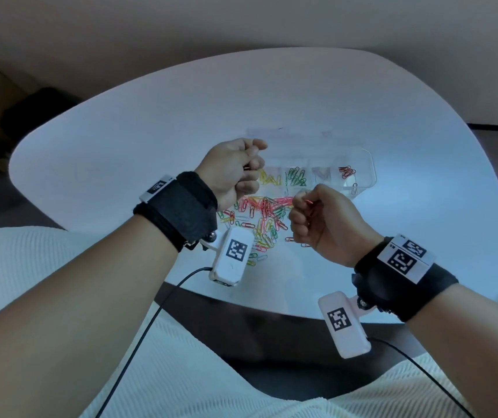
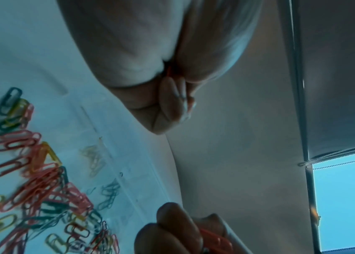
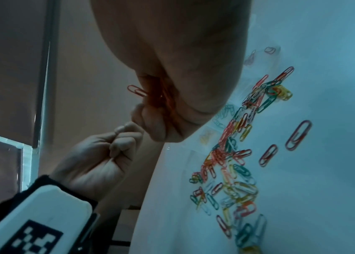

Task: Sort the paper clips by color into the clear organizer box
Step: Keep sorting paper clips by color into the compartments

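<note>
A clear organizer box (image 1: 362, 164) lies on the white table and holds yellow clips (image 1: 270, 179), green clips (image 1: 296, 176) and red clips (image 1: 346, 171) in separate compartments. A mixed pile of paper clips (image 1: 260, 218) lies just in front of it. My left hand (image 1: 250, 167) hovers curled over the box's left end, and a sliver of orange-red clip (image 2: 169, 72) shows inside the fist. My right hand (image 1: 305, 206) hovers over the pile's right side. It grips a bunch of red clips (image 3: 137, 91) that stick out past the fingers.
The round white table (image 1: 151, 131) has bare surface to the left, right and far side of the box. A few stray red clips (image 3: 298, 135) lie apart from the pile. White wrist camera units (image 1: 232, 254) with black cables hang near the table's front edge.
</note>
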Motion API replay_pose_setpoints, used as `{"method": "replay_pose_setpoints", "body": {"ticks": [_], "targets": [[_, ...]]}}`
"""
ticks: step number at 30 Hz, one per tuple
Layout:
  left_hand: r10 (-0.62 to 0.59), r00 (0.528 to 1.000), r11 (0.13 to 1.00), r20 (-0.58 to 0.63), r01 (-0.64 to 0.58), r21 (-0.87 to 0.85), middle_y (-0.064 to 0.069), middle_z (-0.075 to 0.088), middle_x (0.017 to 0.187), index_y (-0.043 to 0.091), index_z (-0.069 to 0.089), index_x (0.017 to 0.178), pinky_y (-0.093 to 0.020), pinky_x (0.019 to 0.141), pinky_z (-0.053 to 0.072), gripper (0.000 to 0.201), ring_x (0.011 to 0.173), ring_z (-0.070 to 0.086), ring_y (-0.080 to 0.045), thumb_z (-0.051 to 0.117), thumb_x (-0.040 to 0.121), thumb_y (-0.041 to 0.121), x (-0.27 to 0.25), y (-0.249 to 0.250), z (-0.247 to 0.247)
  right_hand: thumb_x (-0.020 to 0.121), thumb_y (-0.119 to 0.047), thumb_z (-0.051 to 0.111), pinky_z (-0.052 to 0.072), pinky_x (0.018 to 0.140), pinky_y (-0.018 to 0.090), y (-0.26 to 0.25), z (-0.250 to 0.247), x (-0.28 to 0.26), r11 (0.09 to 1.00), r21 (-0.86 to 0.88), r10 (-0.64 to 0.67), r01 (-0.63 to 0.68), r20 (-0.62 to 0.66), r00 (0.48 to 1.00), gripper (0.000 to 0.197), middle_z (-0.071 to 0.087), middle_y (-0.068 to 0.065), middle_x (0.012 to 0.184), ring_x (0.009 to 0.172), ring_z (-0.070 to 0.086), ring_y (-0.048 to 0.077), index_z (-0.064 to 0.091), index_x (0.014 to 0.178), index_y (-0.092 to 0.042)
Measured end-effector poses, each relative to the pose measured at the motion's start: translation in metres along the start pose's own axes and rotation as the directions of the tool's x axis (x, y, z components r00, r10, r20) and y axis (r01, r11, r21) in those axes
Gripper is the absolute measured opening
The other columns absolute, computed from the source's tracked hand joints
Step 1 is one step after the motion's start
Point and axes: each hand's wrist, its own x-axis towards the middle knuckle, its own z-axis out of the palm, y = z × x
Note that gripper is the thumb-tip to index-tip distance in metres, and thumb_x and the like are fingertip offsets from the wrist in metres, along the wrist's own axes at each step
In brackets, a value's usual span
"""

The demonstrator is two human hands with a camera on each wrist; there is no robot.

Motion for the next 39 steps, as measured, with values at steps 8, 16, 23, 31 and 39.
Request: {"method": "replay_pose_setpoints", "body": {"ticks": [8,16,23,31,39], "targets": [[-0.110,0.988,0.982,-0.113,0.091,-0.163,0.000,0.041,0.061,0.007,0.058,0.087,-0.019,0.043,0.024,0.019,0.048,0.027,-0.010,0.049,0.096,0.021,0.000,0.014,-0.004,0.068,-0.014,0.038,0.023,0.047,0.025,-0.020,0.020,0.010,0.990,0.128,-0.066,0.059,0.052,0.996,0.011,0.037,0.007,0.058,0.046,0.033,0.018,0.042,0.059,-0.009],[-0.246,0.928,0.969,-0.279,0.243,-0.044,-0.001,0.047,0.071,0.011,0.056,0.088,-0.022,0.051,0.028,0.025,0.054,0.039,-0.012,0.053,0.091,0.036,0.006,0.011,-0.018,0.090,-0.027,0.055,0.029,0.050,0.027,-0.036,0.042,0.039,0.857,-0.491,0.000,-0.154,-0.299,0.954,0.017,0.041,0.003,0.069,0.055,0.036,0.016,0.052,0.086,-0.011],[-0.286,0.893,0.958,-0.347,0.276,-0.078,-0.005,0.050,0.085,0.008,0.056,0.101,-0.020,0.048,0.041,0.033,0.063,0.048,-0.015,0.059,0.087,0.038,0.011,0.012,-0.021,0.094,-0.031,0.056,0.050,0.075,0.032,-0.052,0.074,0.053,0.945,-0.327,-0.080,-0.008,-0.255,0.964,0.029,0.052,0.010,0.088,0.080,0.054,0.025,0.053,0.108,-0.006],[-0.246,0.918,0.961,-0.312,0.190,-0.199,-0.010,0.051,0.101,0.002,0.055,0.123,-0.022,0.051,0.052,0.048,0.086,0.053,-0.024,0.058,0.089,0.035,0.017,0.012,-0.023,0.094,-0.057,0.048,0.035,0.111,0.032,-0.045,0.073,0.048,0.992,-0.126,-0.009,-0.009,-0.143,0.990,0.073,0.025,0.019,0.155,0.133,0.043,0.029,0.027,0.151,-0.017],[-0.132,0.960,0.977,-0.248,0.083,-0.198,-0.014,0.048,0.136,0.009,0.047,0.136,-0.028,0.097,0.044,0.052,0.108,0.052,-0.021,0.054,0.094,0.039,0.024,0.001,-0.011,0.097,-0.048,0.047,0.031,0.116,0.039,-0.031,0.030,0.008,0.996,-0.056,-0.085,0.076,-0.176,0.981,0.062,0.041,0.019,0.148,0.135,0.043,0.027,0.034,0.149,-0.017]]}}
